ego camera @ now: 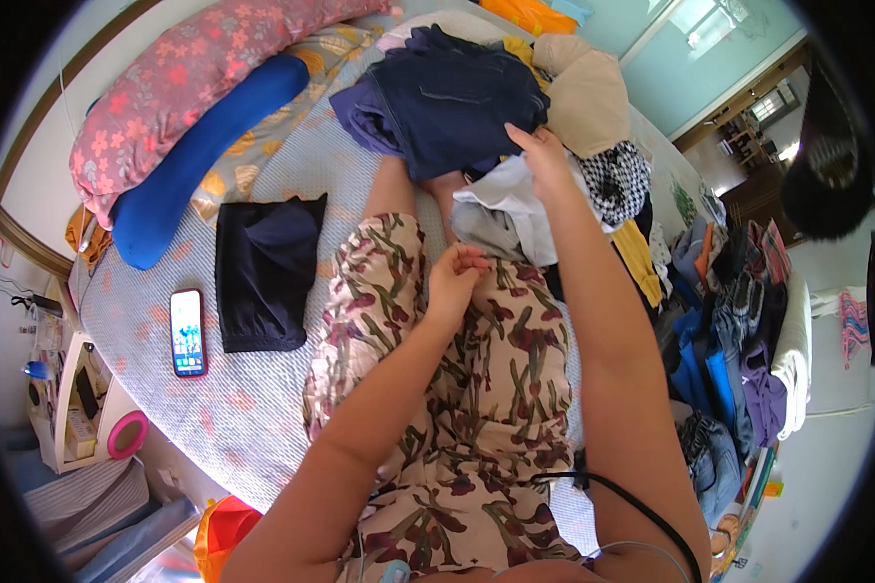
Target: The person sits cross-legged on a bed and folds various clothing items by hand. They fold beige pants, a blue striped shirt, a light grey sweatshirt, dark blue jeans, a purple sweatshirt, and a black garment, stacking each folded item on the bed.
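Note:
Dark navy denim clothing [459,95] lies folded over my shins, on top of purple clothing [364,116]. My right hand [547,160] grips its near right edge, thumb on top. Below that wrist is a crumpled white garment [514,189], with a grey garment [488,229] beside it. My left hand [458,284] hovers over or rests at my right knee, fingers loosely curled and holding nothing; whether it touches the grey cloth cannot be told. A folded black garment [266,277] lies flat on the bed to the left of my legs.
A lit smartphone [187,331] lies on the patterned bed sheet [146,350]. A blue bolster [211,160] and a pink floral pillow [168,102] line the far left. Beige clothing [587,87] and a checked cloth [616,182] are heaped right. Folded clothes [729,342] stack beyond my right arm.

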A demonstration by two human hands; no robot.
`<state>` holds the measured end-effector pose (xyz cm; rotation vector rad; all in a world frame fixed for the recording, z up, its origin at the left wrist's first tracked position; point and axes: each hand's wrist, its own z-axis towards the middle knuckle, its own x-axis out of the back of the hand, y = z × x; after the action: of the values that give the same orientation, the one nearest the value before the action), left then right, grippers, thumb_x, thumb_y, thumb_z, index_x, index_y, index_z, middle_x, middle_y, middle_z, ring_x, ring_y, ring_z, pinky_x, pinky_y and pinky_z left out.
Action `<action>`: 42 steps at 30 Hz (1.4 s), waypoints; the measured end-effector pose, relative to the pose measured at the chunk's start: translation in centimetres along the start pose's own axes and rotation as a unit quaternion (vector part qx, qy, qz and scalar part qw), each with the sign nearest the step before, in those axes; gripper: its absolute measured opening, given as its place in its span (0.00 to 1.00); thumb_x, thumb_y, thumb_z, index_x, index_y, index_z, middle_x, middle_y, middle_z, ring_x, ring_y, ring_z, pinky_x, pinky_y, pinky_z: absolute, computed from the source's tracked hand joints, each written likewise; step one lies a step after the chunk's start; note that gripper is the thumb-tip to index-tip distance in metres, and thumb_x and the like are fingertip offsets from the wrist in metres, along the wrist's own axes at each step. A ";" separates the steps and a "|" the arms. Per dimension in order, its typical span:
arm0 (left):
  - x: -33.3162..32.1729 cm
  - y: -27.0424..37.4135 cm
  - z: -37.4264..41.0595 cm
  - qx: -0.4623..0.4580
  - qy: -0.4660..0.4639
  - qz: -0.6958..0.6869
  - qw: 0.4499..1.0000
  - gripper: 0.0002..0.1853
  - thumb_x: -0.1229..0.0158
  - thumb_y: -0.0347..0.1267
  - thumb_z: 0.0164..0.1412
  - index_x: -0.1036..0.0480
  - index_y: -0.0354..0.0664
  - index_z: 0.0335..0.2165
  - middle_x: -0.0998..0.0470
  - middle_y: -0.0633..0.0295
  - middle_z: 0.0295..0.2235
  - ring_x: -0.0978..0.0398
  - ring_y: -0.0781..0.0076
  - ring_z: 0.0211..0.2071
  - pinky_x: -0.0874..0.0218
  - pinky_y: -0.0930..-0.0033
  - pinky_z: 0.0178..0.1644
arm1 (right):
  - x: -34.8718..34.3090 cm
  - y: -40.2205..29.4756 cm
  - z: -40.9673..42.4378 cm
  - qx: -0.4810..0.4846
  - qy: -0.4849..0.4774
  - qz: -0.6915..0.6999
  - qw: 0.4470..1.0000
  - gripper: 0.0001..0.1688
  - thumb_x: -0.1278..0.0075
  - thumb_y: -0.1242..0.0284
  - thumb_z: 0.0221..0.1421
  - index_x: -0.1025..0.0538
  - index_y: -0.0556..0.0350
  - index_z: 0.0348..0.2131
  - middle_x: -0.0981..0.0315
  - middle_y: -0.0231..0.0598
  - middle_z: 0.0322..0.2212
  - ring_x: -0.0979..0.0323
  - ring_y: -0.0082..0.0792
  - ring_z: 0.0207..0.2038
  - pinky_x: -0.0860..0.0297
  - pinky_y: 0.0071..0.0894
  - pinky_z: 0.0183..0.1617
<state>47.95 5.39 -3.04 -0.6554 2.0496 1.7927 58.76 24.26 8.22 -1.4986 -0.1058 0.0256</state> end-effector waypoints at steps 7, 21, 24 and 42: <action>2.3 3.6 1.8 -0.203 0.229 -0.078 0.949 0.15 0.55 0.15 0.57 0.35 0.41 0.42 0.27 0.64 0.39 0.30 0.77 0.37 0.38 0.77 0.39 | -3.8 4.4 -3.7 0.067 0.027 -0.044 0.996 0.27 0.44 0.74 0.47 0.28 0.61 0.48 0.25 0.38 0.41 0.29 0.30 0.41 0.33 0.28 0.47; 1.8 7.3 -1.6 -0.323 0.154 0.454 0.816 0.27 0.40 0.34 0.58 0.37 0.32 0.53 0.31 0.45 0.46 0.34 0.46 0.49 0.41 0.58 0.54 | -1.8 -0.5 -32.5 0.089 -0.326 -0.461 0.820 0.15 0.43 0.66 0.48 0.28 0.59 0.29 0.28 0.49 0.28 0.28 0.52 0.33 0.32 0.47 0.35; 2.1 4.7 -1.4 -0.252 0.137 0.510 0.811 0.43 0.37 0.42 0.55 0.47 0.29 0.59 0.35 0.38 0.52 0.39 0.41 0.55 0.44 0.54 0.58 | -2.5 -5.0 -27.8 0.081 -0.262 -0.577 0.770 0.18 0.45 0.62 0.52 0.27 0.57 0.20 0.29 0.44 0.21 0.26 0.48 0.28 0.31 0.45 0.30; 3.3 8.8 -1.5 -0.016 0.174 0.023 0.984 0.18 0.41 0.22 0.50 0.30 0.33 0.42 0.24 0.59 0.35 0.25 0.69 0.35 0.33 0.71 0.41 | -5.8 2.8 -26.0 0.259 -0.060 -0.241 0.933 0.33 0.51 0.79 0.50 0.35 0.55 0.57 0.41 0.46 0.58 0.42 0.49 0.59 0.45 0.42 0.62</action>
<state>40.45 4.35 2.74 -0.9999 2.2726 1.8467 55.32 -1.84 3.29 -0.9117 -0.5246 -0.2361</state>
